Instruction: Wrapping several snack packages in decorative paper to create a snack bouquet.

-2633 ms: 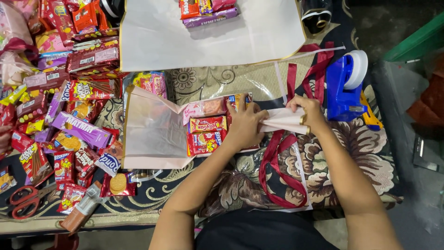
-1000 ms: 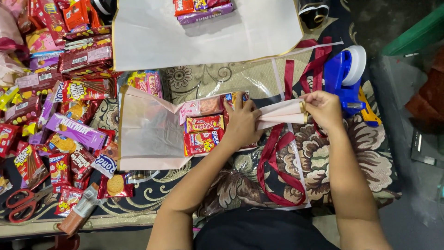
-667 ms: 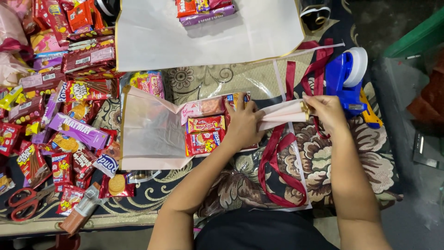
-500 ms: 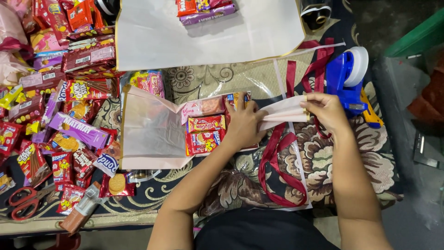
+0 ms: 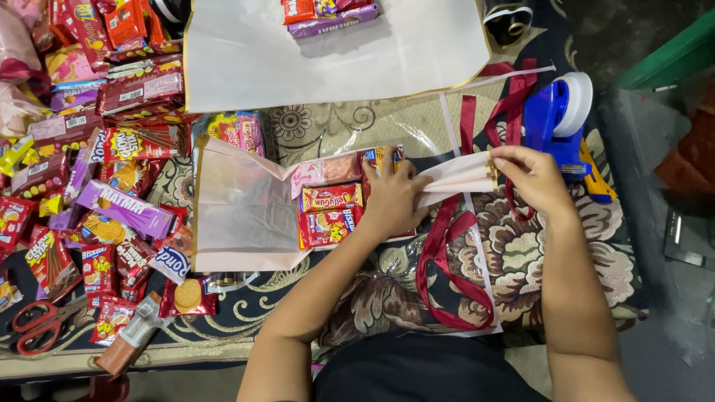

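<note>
Looking down from head height: a person sits at a low counter (image 5: pixel 581 253) covered by a dark floral cloth, both bare forearms reaching forward.
Left hand: the left hand (image 5: pixel 393 199) lies palm down, fingers together and flat, pressing on a small bundle of snack packets (image 5: pixel 329 216) that sits on pale pink wrapping paper (image 5: pixel 242 212).
Right hand: the right hand (image 5: pixel 532 179) is raised slightly above the cloth; its fingers are pinched shut on the gathered end of the pink paper, where a thin gold edge shows.
Wrapping paper: the pink sheet runs from a wide open flap on the left, under the packets, to a narrow twisted tail (image 5: pixel 458 175) stretched between the two hands.
Packets in the bundle: red and yellow biscuit and sweet wrappers, stacked flat, partly covered by the left hand.
Ribbon: a dark red ribbon (image 5: pixel 447 268) loops loosely on the cloth below and between the hands, with more strands trailing up toward the far edge.
Tape dispenser: a blue tape dispenser (image 5: pixel 555 119) with a white roll stands just beyond the right hand.
Far side: a large white sheet of paper (image 5: pixel 335 52) lies spread out, carrying a few more packets at its far edge.
Left side: a dense spread of loose snack packets (image 5: pixel 97 179) in red, purple and yellow covers the cloth.
Near left corner: red-handled scissors (image 5: pixel 41 326) lie near the cloth's edge, just beside a brown utility knife (image 5: pixel 130 344).
</note>
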